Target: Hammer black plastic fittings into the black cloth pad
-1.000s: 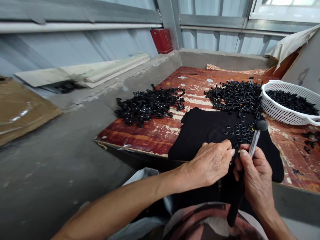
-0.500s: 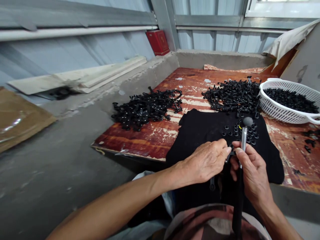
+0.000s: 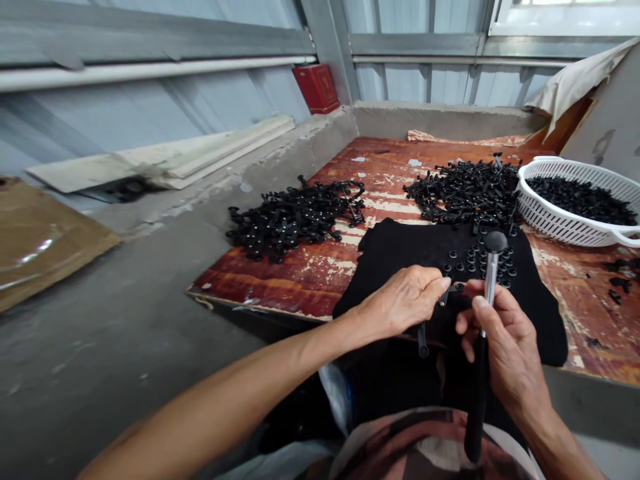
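My left hand point(image 3: 411, 301) is closed on a black plastic part point(image 3: 423, 339), whose arms stick out below and to the right of my fingers. In my right hand point(image 3: 510, 333) is a small hammer point(image 3: 491, 280) with a dark round head, silver shaft and black grip, held upright with the head at the top. The fingertips of my right hand are close to the right end of the black part; whether they touch it I cannot tell. Beneath both hands lies a black cloth point(image 3: 395, 257), with several small black rings point(image 3: 473, 260) just beyond the hammer.
On the worn red-brown table point(image 3: 280, 287) are a left pile of black parts point(image 3: 295, 217) and a back pile point(image 3: 463, 190). A white plastic basket point(image 3: 565, 220) of small black pieces stands at right. A concrete ledge runs along the left, with a red box point(image 3: 316, 88) in the corner.
My left hand has moved a little left and up with the black part, away from my right hand. The hammer has turned slightly in my right hand, and the right fingers have loosened.
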Tool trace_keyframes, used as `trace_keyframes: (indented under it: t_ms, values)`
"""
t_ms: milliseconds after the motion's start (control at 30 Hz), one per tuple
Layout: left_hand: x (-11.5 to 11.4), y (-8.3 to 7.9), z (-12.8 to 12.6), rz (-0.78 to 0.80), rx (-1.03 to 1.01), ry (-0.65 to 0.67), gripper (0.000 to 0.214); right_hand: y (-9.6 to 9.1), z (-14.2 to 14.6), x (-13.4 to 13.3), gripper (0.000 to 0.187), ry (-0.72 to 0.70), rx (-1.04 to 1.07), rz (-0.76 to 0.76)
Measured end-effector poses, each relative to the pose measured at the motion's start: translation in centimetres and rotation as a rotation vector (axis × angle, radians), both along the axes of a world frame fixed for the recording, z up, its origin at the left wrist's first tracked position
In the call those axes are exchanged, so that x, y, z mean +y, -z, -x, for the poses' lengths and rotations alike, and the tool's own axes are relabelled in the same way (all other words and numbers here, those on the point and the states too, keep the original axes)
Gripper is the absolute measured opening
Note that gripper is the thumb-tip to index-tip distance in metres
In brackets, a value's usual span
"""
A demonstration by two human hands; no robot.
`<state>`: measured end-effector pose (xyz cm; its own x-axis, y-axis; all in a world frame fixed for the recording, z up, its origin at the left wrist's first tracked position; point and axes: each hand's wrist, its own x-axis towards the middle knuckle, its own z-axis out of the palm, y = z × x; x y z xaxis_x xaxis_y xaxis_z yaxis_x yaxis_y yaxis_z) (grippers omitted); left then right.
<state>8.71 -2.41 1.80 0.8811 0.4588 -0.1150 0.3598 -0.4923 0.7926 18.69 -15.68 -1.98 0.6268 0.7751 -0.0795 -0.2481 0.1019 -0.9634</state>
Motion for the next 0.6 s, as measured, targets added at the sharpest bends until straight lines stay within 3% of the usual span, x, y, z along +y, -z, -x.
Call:
trace_keyframes:
  t_ms: [267,367,600]
  values:
    - [2.4,0.2,-1.8,-0.053,-0.088,-0.119,0.037,0.4,-1.0,-2.7,0.035,0.024,0.062,-0.031]
    - [3.3,0.5,-2.1,-0.097,-0.094,-0.158,0.038,0.7,-1.1,-4.6,0.035,0.022,0.142,0.026]
    - [4.6,1.6,-2.8,-0.058,-0.043,-0.151,0.038,1.8,-0.6,-8.1,0.042,0.177,0.242,0.179]
